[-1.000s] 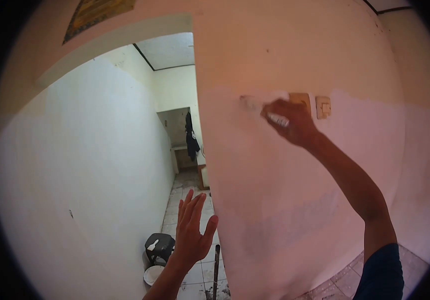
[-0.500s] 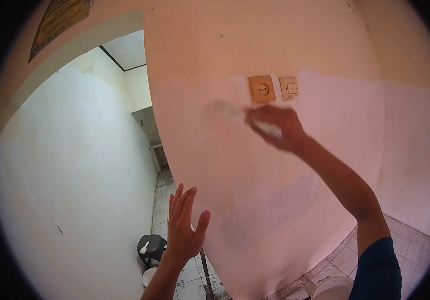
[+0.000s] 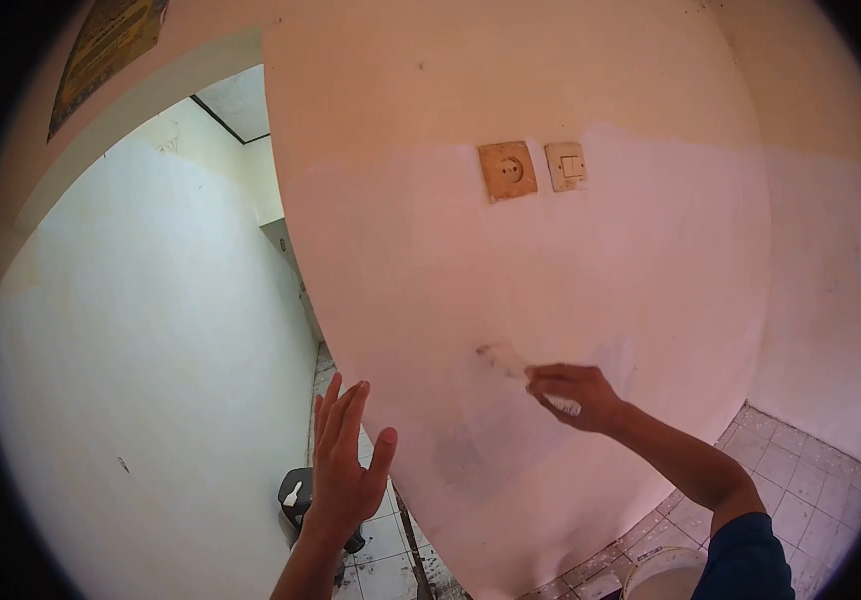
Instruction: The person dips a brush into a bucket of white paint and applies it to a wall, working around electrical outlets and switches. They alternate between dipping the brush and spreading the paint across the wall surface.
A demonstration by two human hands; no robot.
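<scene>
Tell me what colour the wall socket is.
The socket is a yellowed tan; the head view shows it best.

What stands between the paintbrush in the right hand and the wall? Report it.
Nothing visible. The paintbrush held in the right hand appears to press its bristles straight on the pink wall. The open left hand is raised apart, off to the left.

Pink wall [image 3: 671, 260] w/ tan socket [image 3: 508, 171]
</scene>
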